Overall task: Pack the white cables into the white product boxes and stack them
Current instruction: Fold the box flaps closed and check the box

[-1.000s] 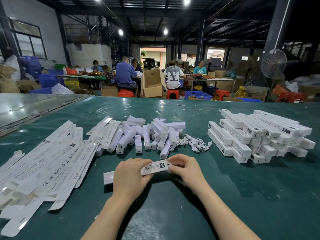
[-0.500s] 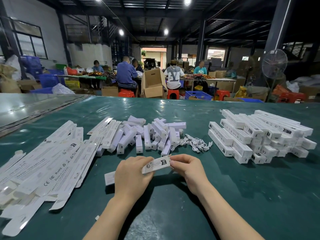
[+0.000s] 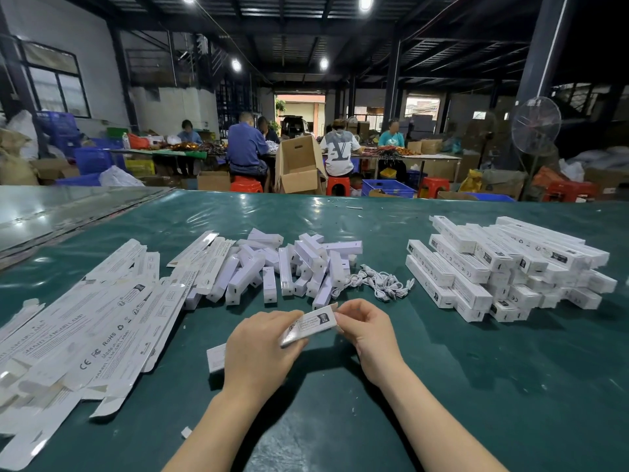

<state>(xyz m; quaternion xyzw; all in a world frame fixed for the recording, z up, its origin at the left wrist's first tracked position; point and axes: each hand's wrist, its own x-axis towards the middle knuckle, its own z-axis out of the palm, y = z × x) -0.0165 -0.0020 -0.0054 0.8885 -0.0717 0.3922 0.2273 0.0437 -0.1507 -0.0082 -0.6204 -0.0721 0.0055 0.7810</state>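
Dark green plastic-covered surface (image 3: 476, 386) in a warehouse hall, as I see it from the head camera. Centre foreground: my left hand (image 3: 258, 349) grips a long, narrow white printed product box (image 3: 308, 325), its fingers (image 3: 286, 318) curled round the middle. My right hand (image 3: 369, 332) pinches the raised right end, fingers (image 3: 347, 310) clamped together on it. The box is held just above the surface, tilted, its left end showing past the left hand. I cannot tell what is inside.

Left: a spread of flat, unfolded white printed cartons (image 3: 85, 328). Centre, beyond the hands: a loose heap of short plain white boxes (image 3: 289, 267), and just beside it, on the right, a tangle of white cables (image 3: 381, 282) lying on the surface. Right: a layered stack of closed white product boxes (image 3: 503, 267), well apart from the hands.

Background: an open brown cardboard carton (image 3: 297, 165), its opening facing me, beside seated workers.
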